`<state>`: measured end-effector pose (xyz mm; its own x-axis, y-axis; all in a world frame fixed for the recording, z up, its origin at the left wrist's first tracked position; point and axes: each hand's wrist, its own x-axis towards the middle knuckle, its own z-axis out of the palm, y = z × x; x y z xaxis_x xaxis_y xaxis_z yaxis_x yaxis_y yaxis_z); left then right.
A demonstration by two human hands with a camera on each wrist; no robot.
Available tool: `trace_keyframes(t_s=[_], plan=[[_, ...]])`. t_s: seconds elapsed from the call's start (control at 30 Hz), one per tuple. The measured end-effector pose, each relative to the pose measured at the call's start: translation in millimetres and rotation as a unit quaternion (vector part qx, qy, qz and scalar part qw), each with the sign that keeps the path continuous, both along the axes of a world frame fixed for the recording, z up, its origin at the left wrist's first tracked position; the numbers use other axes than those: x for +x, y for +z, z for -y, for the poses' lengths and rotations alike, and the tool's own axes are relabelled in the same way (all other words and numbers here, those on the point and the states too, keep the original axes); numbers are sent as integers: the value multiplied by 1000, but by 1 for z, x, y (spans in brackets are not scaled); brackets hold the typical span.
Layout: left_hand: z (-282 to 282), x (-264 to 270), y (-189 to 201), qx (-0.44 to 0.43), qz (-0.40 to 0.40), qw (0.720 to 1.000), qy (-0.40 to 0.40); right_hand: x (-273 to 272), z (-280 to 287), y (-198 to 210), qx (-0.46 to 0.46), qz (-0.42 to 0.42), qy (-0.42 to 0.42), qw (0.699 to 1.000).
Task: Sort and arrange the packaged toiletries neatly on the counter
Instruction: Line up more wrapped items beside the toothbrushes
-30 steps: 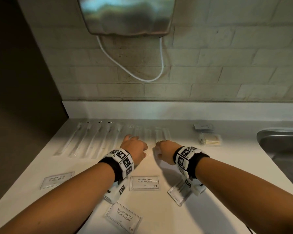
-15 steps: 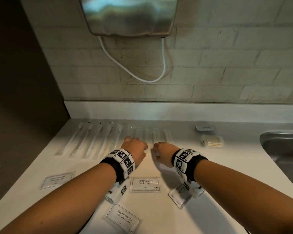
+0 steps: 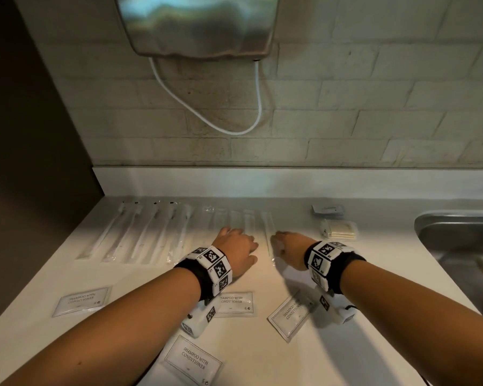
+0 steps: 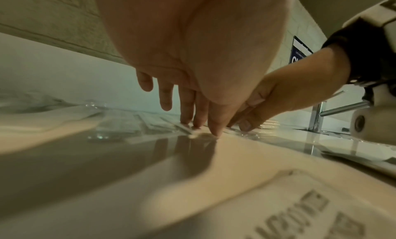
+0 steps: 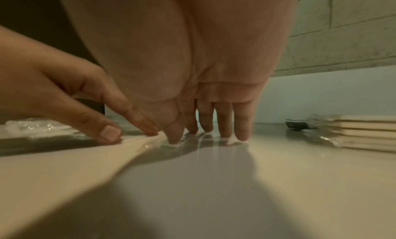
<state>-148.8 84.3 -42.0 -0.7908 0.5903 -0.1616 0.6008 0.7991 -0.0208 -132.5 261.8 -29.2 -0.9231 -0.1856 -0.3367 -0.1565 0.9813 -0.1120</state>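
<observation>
Along the back of the white counter (image 3: 332, 344) lie a row of clear-wrapped toothbrushes (image 3: 140, 232) and, right of them, several thin clear-wrapped packets (image 3: 248, 221). My left hand (image 3: 234, 246) presses straight fingertips (image 4: 186, 119) on the near ends of those thin packets. My right hand (image 3: 287, 247) sits just to its right, fingertips (image 5: 242, 134) down on the counter and thumb on a clear wrapper edge (image 5: 150, 141). One thin packet (image 3: 268, 235) lies between the hands. Shampoo sachets (image 3: 81, 300) (image 3: 236, 303) (image 3: 289, 316) (image 3: 193, 360) lie flat nearer me.
A wrapped stack of cotton pads (image 3: 339, 229) and a small flat packet (image 3: 328, 210) sit right of the hands. A steel sink (image 3: 457, 232) opens at the far right, with a tap (image 4: 315, 117). A hand dryer (image 3: 198, 23) hangs on the brick wall. The counter's left edge drops off.
Both hands stay fingertips-down on the thin clear packets, with only slight shifts. The head view has tilted a little.
</observation>
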Motion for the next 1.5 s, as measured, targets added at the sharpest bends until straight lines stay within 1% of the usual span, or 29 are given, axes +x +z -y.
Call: trace_keyframes(t_s=[0.1, 0.23, 0.5, 0.73, 0.93, 1.0, 1.03, 1.1, 1.17, 1.2, 1.27, 1.33, 1.43, 1.5], plan=[[-5, -1, 0, 6, -8, 1000, -1, 6, -3, -6, -5, -12, -5, 1000], [-11, -3, 0, 8, -11, 1000, 7, 9, 0, -10, -34, -19, -5, 999], [-9, -4, -4, 25, -19, 999, 33, 3, 4, -11, -10, -10, 17, 1000], [-9, -4, -1, 21, -15, 999, 31, 1, 5, -14, -39, -15, 2, 999], [-9, -4, 1, 12, -14, 999, 31, 1, 5, -13, -32, -10, -3, 999], [-5, -2, 5, 34, -5, 999, 42, 3, 7, -8, -36, -6, -6, 999], [-2, -2, 7, 59, -2, 997, 54, 5, 8, -4, -43, -7, -10, 999], [9, -4, 12, 115, -10, 990, 83, 8, 12, 4, -64, -37, -17, 997], [26, -9, 15, 137, -31, 985, 105, 8, 20, 10, -84, -73, -5, 994], [35, -12, 16, 128, -38, 985, 112, 6, 25, 10, -88, -83, 11, 993], [53, -14, 14, 83, -40, 989, 116, 2, 39, 10, -81, -90, 45, 992], [66, -12, 9, 45, -30, 992, 112, -3, 53, 7, -52, -88, 75, 992], [72, -9, 1, 13, -3, 994, 106, -10, 68, 1, 6, -47, 87, 995], [72, -7, 1, 4, 4, 995, 104, -13, 73, -4, 26, -34, 95, 995]])
